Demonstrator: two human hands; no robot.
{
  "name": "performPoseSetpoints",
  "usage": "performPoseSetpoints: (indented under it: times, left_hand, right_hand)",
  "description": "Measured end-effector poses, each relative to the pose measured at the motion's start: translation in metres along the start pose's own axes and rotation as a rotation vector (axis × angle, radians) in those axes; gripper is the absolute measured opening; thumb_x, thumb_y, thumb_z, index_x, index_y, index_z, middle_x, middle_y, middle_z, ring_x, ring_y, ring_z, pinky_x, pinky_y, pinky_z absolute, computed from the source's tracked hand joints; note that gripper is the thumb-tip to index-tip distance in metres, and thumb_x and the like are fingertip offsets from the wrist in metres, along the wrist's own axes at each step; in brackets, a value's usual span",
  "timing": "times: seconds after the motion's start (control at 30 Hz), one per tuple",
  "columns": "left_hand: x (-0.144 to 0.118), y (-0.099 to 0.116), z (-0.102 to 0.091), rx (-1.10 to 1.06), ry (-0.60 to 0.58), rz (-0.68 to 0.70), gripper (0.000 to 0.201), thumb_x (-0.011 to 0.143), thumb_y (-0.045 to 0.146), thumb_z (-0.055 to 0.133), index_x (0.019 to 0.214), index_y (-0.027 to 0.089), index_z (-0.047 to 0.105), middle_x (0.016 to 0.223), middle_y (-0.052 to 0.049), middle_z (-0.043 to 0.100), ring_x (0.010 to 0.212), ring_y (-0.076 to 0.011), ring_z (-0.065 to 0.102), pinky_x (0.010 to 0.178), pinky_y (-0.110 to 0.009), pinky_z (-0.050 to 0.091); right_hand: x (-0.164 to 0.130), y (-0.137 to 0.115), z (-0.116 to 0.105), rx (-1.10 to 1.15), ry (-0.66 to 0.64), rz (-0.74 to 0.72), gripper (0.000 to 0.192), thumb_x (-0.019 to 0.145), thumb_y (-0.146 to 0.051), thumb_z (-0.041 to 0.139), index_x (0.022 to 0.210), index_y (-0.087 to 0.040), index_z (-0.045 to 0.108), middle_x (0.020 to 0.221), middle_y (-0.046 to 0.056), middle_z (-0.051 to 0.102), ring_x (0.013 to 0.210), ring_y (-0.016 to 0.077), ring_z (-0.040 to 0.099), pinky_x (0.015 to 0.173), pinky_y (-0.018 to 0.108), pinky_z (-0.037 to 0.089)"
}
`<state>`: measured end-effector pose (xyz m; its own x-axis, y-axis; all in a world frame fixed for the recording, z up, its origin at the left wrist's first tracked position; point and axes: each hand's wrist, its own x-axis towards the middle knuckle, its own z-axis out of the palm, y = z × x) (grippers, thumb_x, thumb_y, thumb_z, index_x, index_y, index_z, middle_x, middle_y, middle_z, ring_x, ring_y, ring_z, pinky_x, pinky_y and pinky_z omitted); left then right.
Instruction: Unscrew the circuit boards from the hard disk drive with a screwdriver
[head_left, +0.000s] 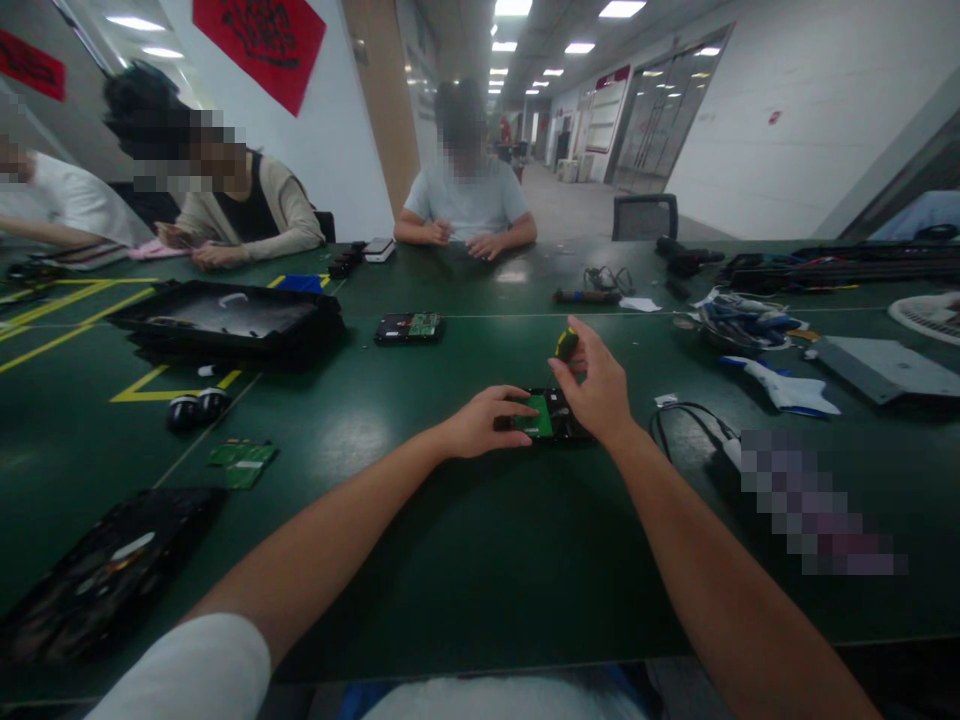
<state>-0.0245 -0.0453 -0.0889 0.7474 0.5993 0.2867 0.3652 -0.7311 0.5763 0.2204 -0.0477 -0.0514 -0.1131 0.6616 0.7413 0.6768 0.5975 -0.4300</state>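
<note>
Two bare hands meet over a small black hard drive with a green circuit board on its top face, which lies flat on the dark green table near the middle of the view. The left hand comes in from seven o'clock and rests on the drive's left end, fingers curled loosely over its edge and pinning it down. The right hand comes in from five o'clock and hovers just above the drive's right end, closed around a short screwdriver with a black and yellow handle; the handle sticks up at twelve o'clock from the fist, and the tip is hidden behind the fingers, so whether it touches the drive cannot be told.

At eleven o'clock from the drive, well apart, lies a second black drive with a green board. Farther out at ten o'clock sits a wide black plastic tray. At eight o'clock a loose green circuit board lies flat. A black cable loop curls at three o'clock, near the right wrist. At twelve o'clock, across the table, a person in a pale shirt sits with both hands on the tabletop.
</note>
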Motion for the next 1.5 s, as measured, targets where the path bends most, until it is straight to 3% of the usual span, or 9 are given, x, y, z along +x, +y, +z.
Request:
performPoseSetpoints:
  times: [0.5,0.87,1.2,1.5]
  left_hand:
    - [0.0005,-0.0006,-0.005,-0.04,-0.022,0.034,0.045,0.097,0.046,0.065,0.139,0.03,0.065,0.15,-0.011,0.052,0.139,-0.0282,0.05,0.117,-0.05,0.04]
    - [0.0012,-0.0035,-0.0067,-0.053,-0.063,0.027,0.049,0.093,0.044,0.07,0.14,0.032,0.063,0.153,-0.01,0.049,0.141,-0.0303,0.048,0.117,-0.053,0.04]
    - [0.0012,-0.0036,-0.0065,-0.033,-0.065,0.026,0.051,0.093,0.047,0.069,0.141,0.031,0.063,0.152,-0.012,0.05,0.141,-0.0306,0.047,0.117,-0.053,0.039]
    - [0.0008,-0.0036,-0.0056,-0.038,-0.048,0.026,0.05,0.093,0.047,0.07,0.14,0.032,0.064,0.152,-0.011,0.051,0.141,-0.0307,0.049,0.116,-0.054,0.04]
  right_hand:
    - [-0.0007,-0.0012,0.0009,0.008,0.028,0.017,0.064,0.096,-0.038,0.062,0.155,-0.029,0.04,0.131,0.012,0.063,0.089,0.0245,0.068,0.078,0.044,0.065]
    - [-0.0005,-0.0005,-0.0005,0.008,0.016,0.018,0.063,0.097,-0.04,0.06,0.156,-0.031,0.039,0.128,0.011,0.065,0.094,0.0263,0.068,0.08,0.047,0.065]
    - [0.0005,-0.0022,-0.001,0.02,-0.03,0.003,0.063,0.098,-0.037,0.059,0.157,-0.03,0.038,0.145,0.012,0.059,0.106,0.0277,0.069,0.086,0.046,0.064]
    - [0.0006,-0.0038,-0.0003,0.033,-0.012,0.019,0.064,0.096,-0.035,0.062,0.155,-0.03,0.039,0.145,0.011,0.06,0.1,0.0261,0.071,0.082,0.045,0.065]
